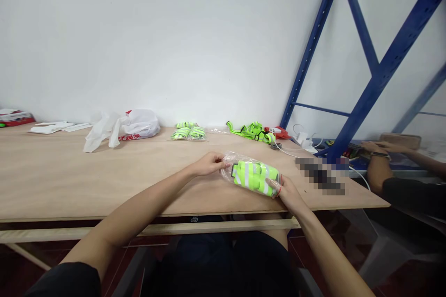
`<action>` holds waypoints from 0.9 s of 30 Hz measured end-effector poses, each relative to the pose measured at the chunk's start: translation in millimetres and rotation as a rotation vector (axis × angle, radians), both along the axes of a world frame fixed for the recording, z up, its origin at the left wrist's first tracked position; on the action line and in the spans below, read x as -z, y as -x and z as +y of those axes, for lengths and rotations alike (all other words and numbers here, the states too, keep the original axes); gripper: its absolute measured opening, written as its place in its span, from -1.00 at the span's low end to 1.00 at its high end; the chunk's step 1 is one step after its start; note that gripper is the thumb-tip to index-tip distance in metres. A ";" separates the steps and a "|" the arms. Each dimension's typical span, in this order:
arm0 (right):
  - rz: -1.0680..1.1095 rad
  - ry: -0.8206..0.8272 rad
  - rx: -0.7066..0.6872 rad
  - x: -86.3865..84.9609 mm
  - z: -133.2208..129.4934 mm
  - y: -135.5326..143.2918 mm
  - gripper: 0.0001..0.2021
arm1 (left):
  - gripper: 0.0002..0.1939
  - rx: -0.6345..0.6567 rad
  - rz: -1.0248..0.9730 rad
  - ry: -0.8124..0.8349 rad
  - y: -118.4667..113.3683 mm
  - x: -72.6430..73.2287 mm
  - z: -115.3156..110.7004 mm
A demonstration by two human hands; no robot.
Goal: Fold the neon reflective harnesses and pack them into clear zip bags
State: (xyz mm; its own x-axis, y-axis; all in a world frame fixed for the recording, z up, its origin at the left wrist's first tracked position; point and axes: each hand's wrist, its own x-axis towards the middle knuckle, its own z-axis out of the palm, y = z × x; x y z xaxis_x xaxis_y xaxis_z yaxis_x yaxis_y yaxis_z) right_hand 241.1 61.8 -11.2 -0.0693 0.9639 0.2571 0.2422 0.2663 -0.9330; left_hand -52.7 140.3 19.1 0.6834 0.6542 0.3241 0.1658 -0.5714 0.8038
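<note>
Near one o'clock above the pale wooden desk (104, 171), left hand (209, 164) pinches and right hand (285, 190) cups a clear plastic bag (230, 157), neon-yellow reflective straps (255, 176) already inside. Beyond it, bagged striped bundles (197, 133) at eleven; loose neon-yellow webbing (257, 130), unbagged, at twelve.

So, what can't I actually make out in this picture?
All in the head view:
Right fingers: any part beneath the clear bag is hidden by the reflective straps inside.
White shopping bag: contents hidden by its opaque plastic.
Pixelated patch: whatever lies there is masked by the blocks.
Co-worker: head cut off by the right edge.
Green item: cut off by the left edge, too small to name.
</note>
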 end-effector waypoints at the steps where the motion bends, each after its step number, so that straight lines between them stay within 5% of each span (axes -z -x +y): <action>1: -0.019 0.009 0.003 0.0 -0.4 1.3 -0.57 | -0.49 -0.005 -0.001 0.004 0.2 0.5 -1.7; 9: 0.009 0.023 -0.121 -11.2 -11.4 21.7 -0.46 | -0.54 0.029 0.011 -0.061 -12.7 2.4 -27.0; 14: 0.005 0.016 -0.106 -7.1 -10.2 23.8 -0.51 | -0.44 -0.155 0.002 -0.074 -15.3 4.1 -21.7; 22: 0.141 -0.156 0.250 1.4 2.3 -7.6 -0.65 | -0.42 -0.357 -0.028 0.073 21.5 -4.3 9.6; 27: 0.431 -0.089 0.417 2.2 5.9 -40.9 -0.65 | -0.68 -0.301 0.106 0.300 53.7 -19.2 28.5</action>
